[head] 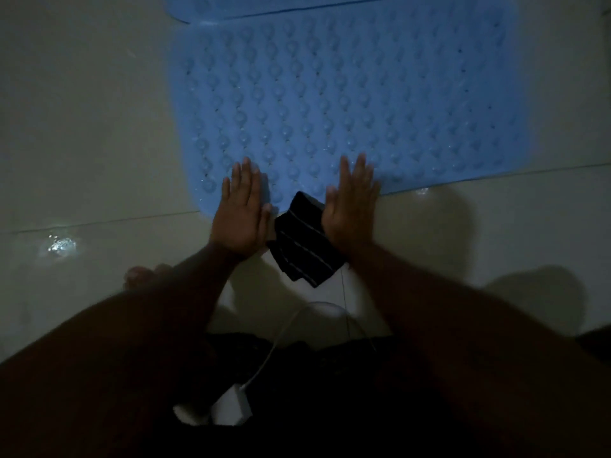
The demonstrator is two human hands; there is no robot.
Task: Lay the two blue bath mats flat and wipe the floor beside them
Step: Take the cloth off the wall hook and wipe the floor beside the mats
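Observation:
A blue bath mat with rows of round bumps lies flat on the pale tiled floor. A second blue mat shows at the top edge, overlapping the first. My left hand rests flat, fingers spread, on the near left corner of the big mat. My right hand lies flat on the mat's near edge, fingers apart. A dark striped cloth lies on the floor between the hands, partly under my right palm.
A small wet patch glints on the tiles at the left. My bare knees and dark shorts fill the bottom of the view, with a white cable and small white box at my lap. The light is dim.

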